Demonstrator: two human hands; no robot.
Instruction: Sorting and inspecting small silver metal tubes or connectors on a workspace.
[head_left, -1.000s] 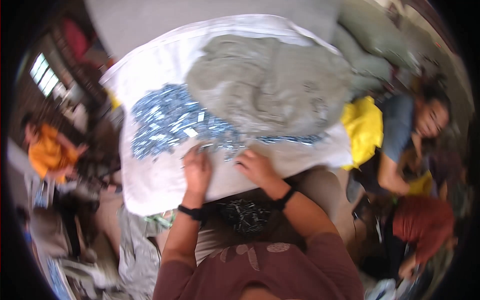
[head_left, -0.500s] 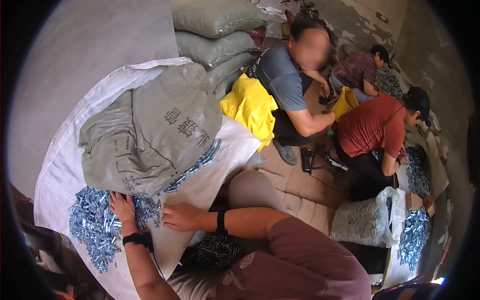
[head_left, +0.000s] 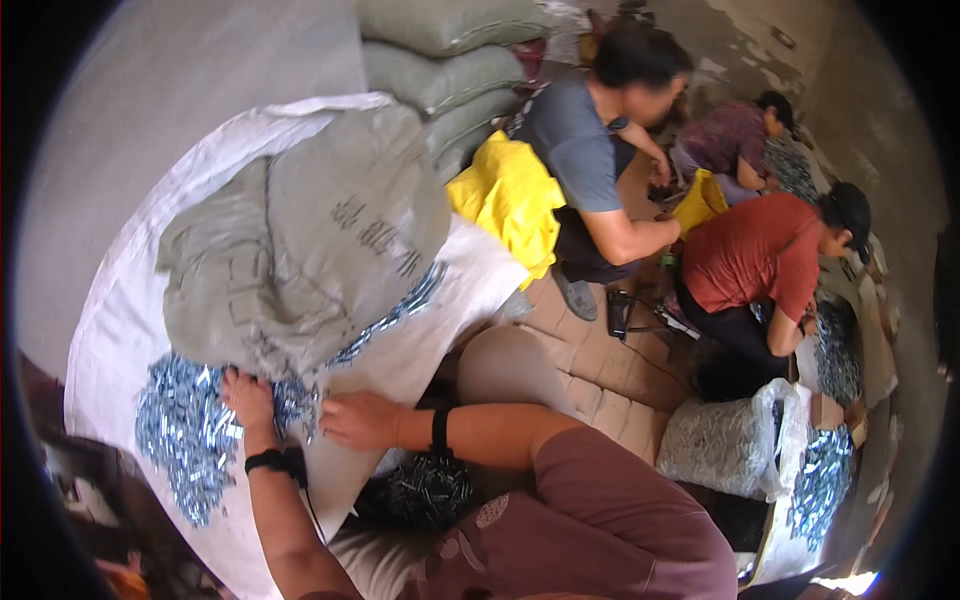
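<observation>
A heap of small shiny bluish metal tubes (head_left: 185, 430) lies on a white cloth (head_left: 335, 490) at my left. My left hand (head_left: 250, 398) rests on the heap's right part, its fingers apart among the tubes, next to the lower edge of a grey-green woven sack (head_left: 300, 240). To the right of it, my right hand (head_left: 362, 420) is low over the cloth with bent fingers drawn together beside a few loose tubes (head_left: 308, 412). Whatever those fingertips hold is too small to make out. More tubes line the sack's right edge.
Dark metal pieces (head_left: 420, 490) sit below my right forearm. A yellow bag (head_left: 510, 200) lies beyond the cloth, near stacked full sacks (head_left: 445, 75). Three people crouch at the right, close to a clear plastic bag (head_left: 715, 435) and another tube heap (head_left: 822, 480).
The whole view has shifted slightly. My hands stay at the same part of the heap, with the left fingers a little more bent. The person in grey has turned their head to the right.
</observation>
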